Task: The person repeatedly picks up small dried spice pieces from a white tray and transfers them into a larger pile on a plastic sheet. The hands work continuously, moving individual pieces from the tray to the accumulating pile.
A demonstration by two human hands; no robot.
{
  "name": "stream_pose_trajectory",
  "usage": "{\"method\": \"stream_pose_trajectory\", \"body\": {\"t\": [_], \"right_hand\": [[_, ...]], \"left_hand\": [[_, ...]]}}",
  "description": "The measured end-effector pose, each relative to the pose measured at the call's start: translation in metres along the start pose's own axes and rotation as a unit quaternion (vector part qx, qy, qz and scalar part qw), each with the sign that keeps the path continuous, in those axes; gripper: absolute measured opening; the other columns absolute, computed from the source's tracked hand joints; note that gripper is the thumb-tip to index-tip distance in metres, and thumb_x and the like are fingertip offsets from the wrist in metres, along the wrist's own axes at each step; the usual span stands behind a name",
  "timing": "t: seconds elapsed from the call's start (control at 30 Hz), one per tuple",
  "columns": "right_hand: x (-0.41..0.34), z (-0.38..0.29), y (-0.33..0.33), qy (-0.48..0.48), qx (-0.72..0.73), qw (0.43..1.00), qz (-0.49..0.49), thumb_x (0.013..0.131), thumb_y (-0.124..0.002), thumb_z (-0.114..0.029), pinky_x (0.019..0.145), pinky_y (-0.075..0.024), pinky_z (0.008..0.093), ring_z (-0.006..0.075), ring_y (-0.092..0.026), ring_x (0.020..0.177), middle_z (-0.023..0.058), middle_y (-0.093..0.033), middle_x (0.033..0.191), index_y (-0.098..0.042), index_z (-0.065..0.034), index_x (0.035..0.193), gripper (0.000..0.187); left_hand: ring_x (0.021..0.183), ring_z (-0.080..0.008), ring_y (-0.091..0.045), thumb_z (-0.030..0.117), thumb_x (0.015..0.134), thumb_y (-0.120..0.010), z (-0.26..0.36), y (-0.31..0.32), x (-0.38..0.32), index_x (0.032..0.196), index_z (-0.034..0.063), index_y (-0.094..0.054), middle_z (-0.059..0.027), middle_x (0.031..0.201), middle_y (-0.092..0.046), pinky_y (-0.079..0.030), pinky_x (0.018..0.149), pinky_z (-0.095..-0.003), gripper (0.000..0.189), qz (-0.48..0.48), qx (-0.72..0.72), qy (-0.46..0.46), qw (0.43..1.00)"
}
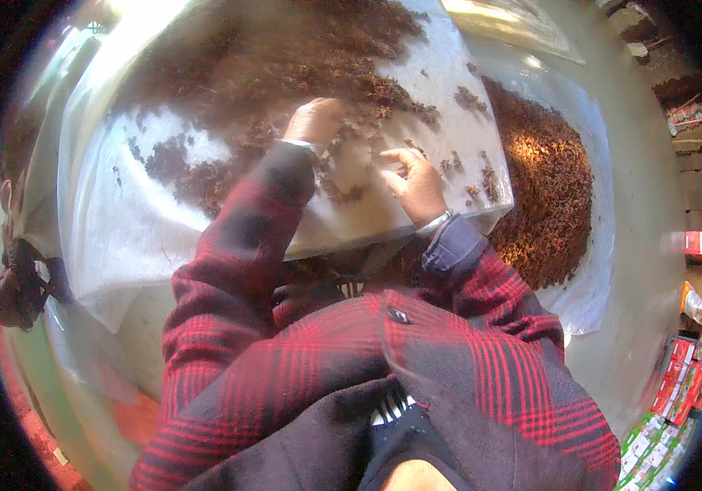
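Note:
Dried star anise pods (381,98) lie in a dark brown spread on a table covered with a white plastic sheet (142,239). My left hand (317,121) is over the near edge of the pods, its back towards me. Its fingertips are blurred and hidden, so any hold on a pod cannot be made out. To its right, my right hand (415,184) hovers low above the sheet, thumb and forefinger apart with nothing visible between them. A few loose pods (480,187) lie to the right of that hand, near the sheet's corner.
A large reddish-brown heap (547,190) lies on plastic sheeting on the floor at right. Red boxes (682,380) and green-and-white packs (645,448) are stacked at the lower right. A dark bundle (16,291) stands at far left. The table's near edge runs close to my body.

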State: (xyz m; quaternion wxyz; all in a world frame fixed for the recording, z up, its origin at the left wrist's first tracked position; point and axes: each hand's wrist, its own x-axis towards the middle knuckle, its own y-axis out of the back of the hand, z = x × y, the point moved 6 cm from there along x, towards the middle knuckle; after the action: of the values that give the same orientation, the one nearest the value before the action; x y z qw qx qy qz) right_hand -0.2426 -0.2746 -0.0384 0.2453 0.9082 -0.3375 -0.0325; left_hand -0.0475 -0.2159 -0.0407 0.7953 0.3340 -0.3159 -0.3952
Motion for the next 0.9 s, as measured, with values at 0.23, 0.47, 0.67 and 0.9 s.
{"method": "stream_pose_trajectory", "body": {"t": [0.23,0.47,0.67,0.9], "right_hand": [[0.027,0.001,-0.042,-0.125,0.348,0.927,-0.069,0.081,-0.061,-0.003,0.071,-0.0542,0.0308,0.0187,-0.062,0.085,0.0118,-0.061,0.1,-0.056,0.0026,0.108,0.028],[0.012,-0.003,-0.043,-0.147,0.405,0.899,-0.074,0.08,-0.065,-0.004,0.071,-0.0523,0.0277,0.0155,-0.062,0.079,0.0089,-0.063,0.092,-0.058,0.0004,0.097,0.019],[-0.001,0.001,-0.025,-0.08,0.289,0.948,-0.104,0.078,-0.064,-0.001,0.069,-0.0499,0.0258,0.0119,-0.061,0.076,0.0056,-0.064,0.088,-0.06,-0.0013,0.095,0.017],[-0.017,-0.026,-0.009,-0.117,0.388,0.896,-0.18,0.078,-0.063,0.0,0.062,-0.0502,0.0263,0.0157,-0.062,0.068,0.0092,-0.065,0.082,-0.061,0.0003,0.095,0.018]], "left_hand": [[0.072,-0.0107,-0.061,0.011,0.073,-0.067,0.025,0.028,-0.04,0.082,0.0057,-0.067,-0.0058,0.077,-0.066,-0.049,0.066,-0.0264,0.01,0.026,-0.197,0.131,0.971],[0.076,-0.0089,-0.058,0.006,0.079,-0.064,0.038,0.011,-0.074,0.091,0.0054,-0.066,-0.0038,0.083,-0.065,-0.048,0.067,-0.0242,0.012,0.078,-0.268,0.094,0.956],[0.074,-0.0115,-0.06,0.003,0.078,-0.06,0.029,-0.005,-0.078,0.091,0.0041,-0.066,-0.0079,0.083,-0.065,-0.049,0.067,-0.0259,0.014,0.017,-0.404,0.157,0.901],[0.08,-0.0189,-0.063,0.012,0.076,-0.062,0.032,-0.014,-0.089,0.089,0.0043,-0.066,-0.0111,0.084,-0.066,-0.049,0.072,-0.0309,0.016,-0.137,-0.265,0.149,0.943]]}}
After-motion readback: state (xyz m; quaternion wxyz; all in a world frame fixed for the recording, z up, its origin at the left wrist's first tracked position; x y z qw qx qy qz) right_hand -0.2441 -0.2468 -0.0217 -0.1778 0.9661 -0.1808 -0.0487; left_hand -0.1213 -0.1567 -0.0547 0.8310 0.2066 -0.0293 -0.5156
